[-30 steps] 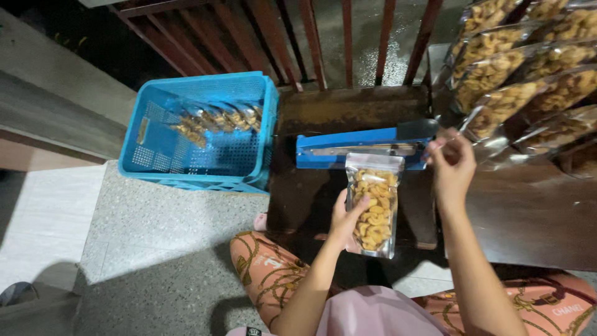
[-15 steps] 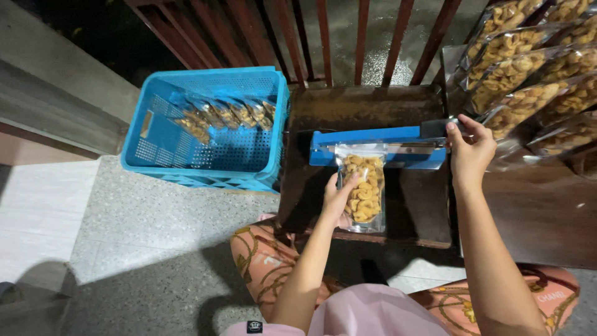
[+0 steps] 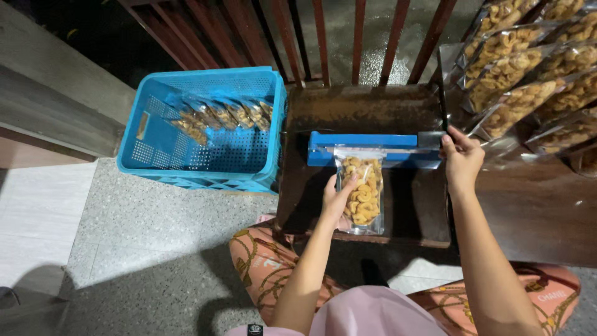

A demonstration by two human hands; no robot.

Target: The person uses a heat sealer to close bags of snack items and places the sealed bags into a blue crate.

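Note:
A clear pouch of cashew nuts [image 3: 362, 191] lies on a small dark wooden table [image 3: 373, 112], its top edge tucked into a blue heat sealer [image 3: 373, 147]. My left hand [image 3: 336, 202] grips the pouch's left side. My right hand [image 3: 461, 157] presses down on the sealer's handle at its right end, and the sealer's arm is down on the pouch.
A blue plastic crate [image 3: 205, 124] with several sealed nut pouches [image 3: 224, 115] stands left of the table. Many filled pouches [image 3: 528, 74] are piled at the upper right. A red-brown railing [image 3: 323, 31] runs behind. My patterned-trousered knees [image 3: 261, 267] are below.
The pouch's top went into the sealer, and my right hand brought the sealer arm down onto it. My left hand stayed on the pouch.

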